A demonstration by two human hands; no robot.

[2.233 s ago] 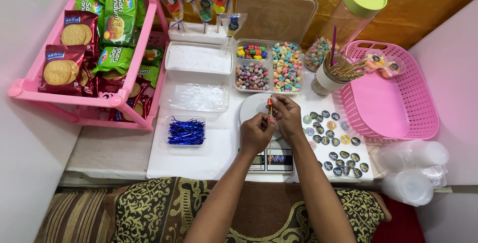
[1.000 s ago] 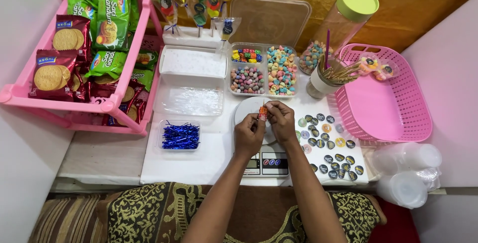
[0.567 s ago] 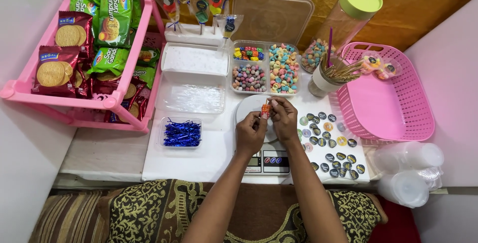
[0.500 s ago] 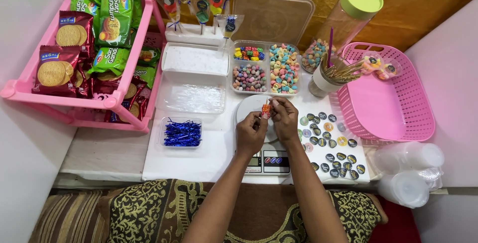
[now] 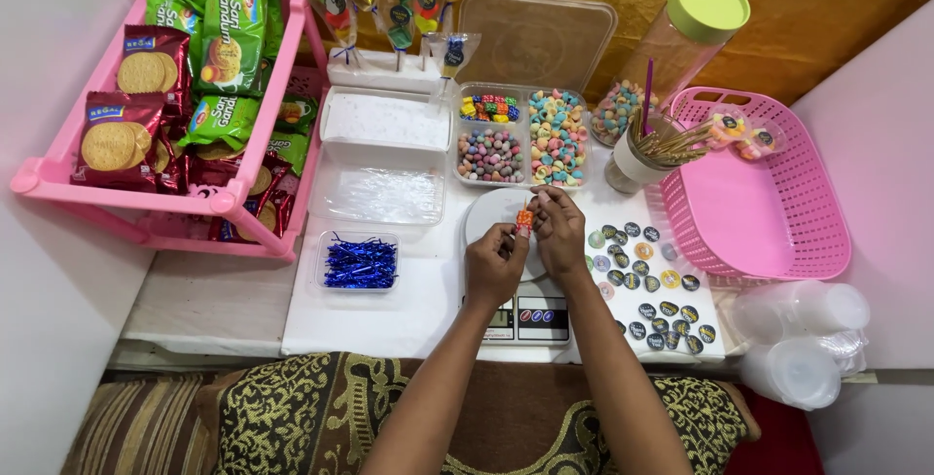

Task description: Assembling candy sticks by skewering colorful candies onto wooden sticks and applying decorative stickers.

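Observation:
Both hands meet over a white kitchen scale (image 5: 491, 214). My left hand (image 5: 494, 263) pinches the lower end of a thin wooden skewer. My right hand (image 5: 559, 232) pinches the small orange candy (image 5: 524, 219) threaded on that skewer, just above the scale's round plate. Behind the hands stands a clear divided tray of colourful candies (image 5: 523, 134).
A pink rack (image 5: 146, 204) of biscuit packets stands at left, a box of blue twist ties (image 5: 359, 263) beside the scale. A cup of skewers (image 5: 642, 156), a green-lidded jar (image 5: 681, 42), a pink basket (image 5: 754, 198), round stickers (image 5: 647, 285) and stacked clear cups (image 5: 803, 339) lie at right.
Both hands stay together over the scale, working the orange candy on the skewer; they have shifted only slightly. The view has wobbled a little.

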